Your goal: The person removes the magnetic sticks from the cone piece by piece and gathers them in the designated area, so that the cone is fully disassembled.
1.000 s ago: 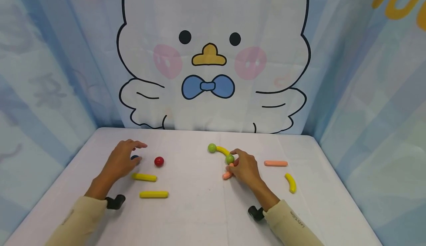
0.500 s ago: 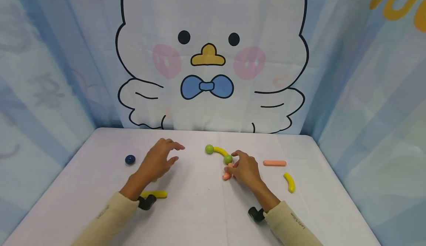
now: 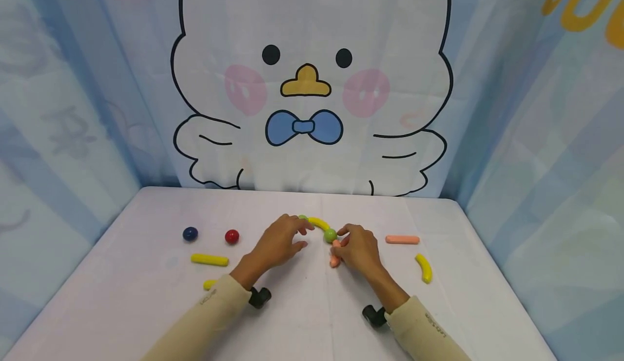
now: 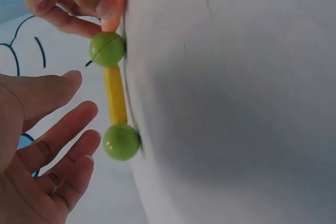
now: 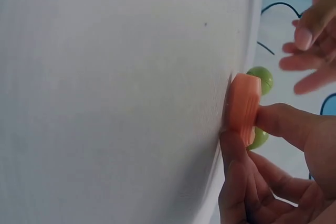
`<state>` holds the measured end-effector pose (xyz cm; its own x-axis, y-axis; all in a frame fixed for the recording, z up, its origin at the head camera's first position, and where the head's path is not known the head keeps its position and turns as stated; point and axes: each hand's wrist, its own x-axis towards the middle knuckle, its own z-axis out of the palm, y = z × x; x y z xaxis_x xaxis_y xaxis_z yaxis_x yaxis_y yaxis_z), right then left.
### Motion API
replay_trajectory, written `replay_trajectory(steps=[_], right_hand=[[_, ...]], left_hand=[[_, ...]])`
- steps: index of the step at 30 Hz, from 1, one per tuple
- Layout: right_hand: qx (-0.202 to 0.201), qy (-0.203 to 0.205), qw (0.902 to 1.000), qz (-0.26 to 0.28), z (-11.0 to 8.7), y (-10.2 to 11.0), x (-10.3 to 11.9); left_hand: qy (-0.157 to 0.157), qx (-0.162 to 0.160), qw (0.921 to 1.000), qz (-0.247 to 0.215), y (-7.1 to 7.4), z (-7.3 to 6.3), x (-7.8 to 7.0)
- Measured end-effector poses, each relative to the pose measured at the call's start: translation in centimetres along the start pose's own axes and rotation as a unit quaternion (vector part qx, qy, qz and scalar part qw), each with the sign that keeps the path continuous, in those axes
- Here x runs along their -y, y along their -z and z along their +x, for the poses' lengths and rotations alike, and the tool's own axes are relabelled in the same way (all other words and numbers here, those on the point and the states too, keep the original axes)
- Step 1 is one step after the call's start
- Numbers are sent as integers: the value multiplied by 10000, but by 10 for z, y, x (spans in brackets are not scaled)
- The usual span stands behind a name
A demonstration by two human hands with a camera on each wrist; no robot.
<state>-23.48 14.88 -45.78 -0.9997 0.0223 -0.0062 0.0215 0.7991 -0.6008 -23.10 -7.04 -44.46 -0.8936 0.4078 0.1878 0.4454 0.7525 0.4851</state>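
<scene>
My right hand [image 3: 359,248] pinches an orange curved stick [image 3: 335,259] between thumb and fingers. In the left wrist view, that stick meets a green ball [image 4: 107,49], followed by a yellow curved stick [image 4: 115,95] and another green ball [image 4: 122,141], forming one chain. My left hand [image 3: 280,240] hovers beside the yellow piece and the far ball, fingers spread and holding nothing. A gap separates its fingertips from the chain in the left wrist view. In the head view its fingers partly cover the far green ball. The right wrist view shows the orange piece [image 5: 242,103] close up.
At left on the white table [image 3: 292,323] lie a dark blue ball [image 3: 190,234], a red ball [image 3: 232,236] and a yellow straight stick [image 3: 209,259]. Another yellow stick [image 3: 209,284] is partly behind the left sleeve. An orange straight stick [image 3: 402,239] and yellow curved stick [image 3: 424,268] lie at right.
My left hand has moved right from near the blue ball to the chain, uncovering the blue and red balls. The right hand stays on the orange stick, which has turned slightly with the chain.
</scene>
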Motion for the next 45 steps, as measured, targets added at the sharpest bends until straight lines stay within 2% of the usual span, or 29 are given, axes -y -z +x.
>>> replay_trajectory(steps=[8, 14, 18, 22, 35, 40, 45], right_hand=[[-65, 56, 9998, 200, -1, -1, -3], [36, 23, 9997, 248, 0, -2, -4], [40, 30, 9998, 175, -1, -3, -2], [31, 91, 9999, 121, -2, -4, 1], [-80, 308, 9995, -3, -8, -7, 7], [-63, 264, 9996, -23, -13, -1, 8], [-168, 205, 9996, -92, -16, 9, 0]], left_hand=[[-287, -174, 9994, 30, -23, 21, -10], [-302, -180, 9994, -9, -31, 27, -12], [-387, -268, 9988, 128, -33, 29, -12], [-341, -287, 9986, 277, -36, 31, -11], [-328, -393, 9981, 335, -38, 32, -8], [-343, -246, 9988, 267, -37, 31, -7], [-370, -56, 9985, 393, -30, 29, -8]])
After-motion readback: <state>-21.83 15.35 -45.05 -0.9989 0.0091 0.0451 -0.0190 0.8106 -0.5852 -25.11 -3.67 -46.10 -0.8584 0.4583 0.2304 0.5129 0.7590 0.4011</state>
